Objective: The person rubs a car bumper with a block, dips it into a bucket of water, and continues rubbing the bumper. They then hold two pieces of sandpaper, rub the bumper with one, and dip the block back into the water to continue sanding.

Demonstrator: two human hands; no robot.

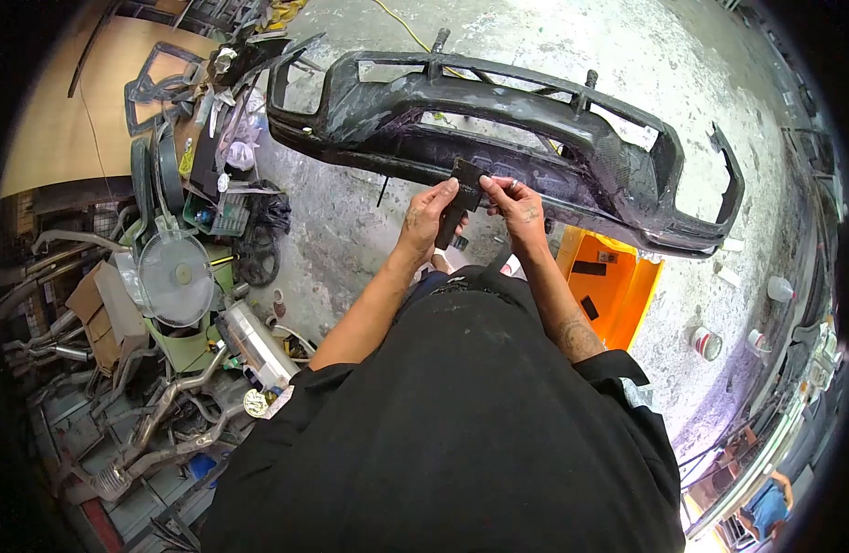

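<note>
Both my hands meet in front of my body, near the close edge of a large black car bumper (pixel 535 120). Between them is a dark, flat, roughly square sheet (pixel 467 184). My left hand (pixel 426 218) pinches its left side, and a longer dark strip (pixel 450 228) hangs below beside the fingers. My right hand (pixel 519 214) grips the right edge of the sheet between thumb and fingers. The bumper has open cut-outs and glossy, streaked patches on its surface.
An orange container (pixel 618 286) with dark pieces on it stands at the right. White tubs (pixel 706 344) sit on the floor beyond. At the left are a fan (pixel 175 274), metal pipes (pixel 171 405) and a cardboard box (pixel 108 313). A person (pixel 768 507) is at the lower right.
</note>
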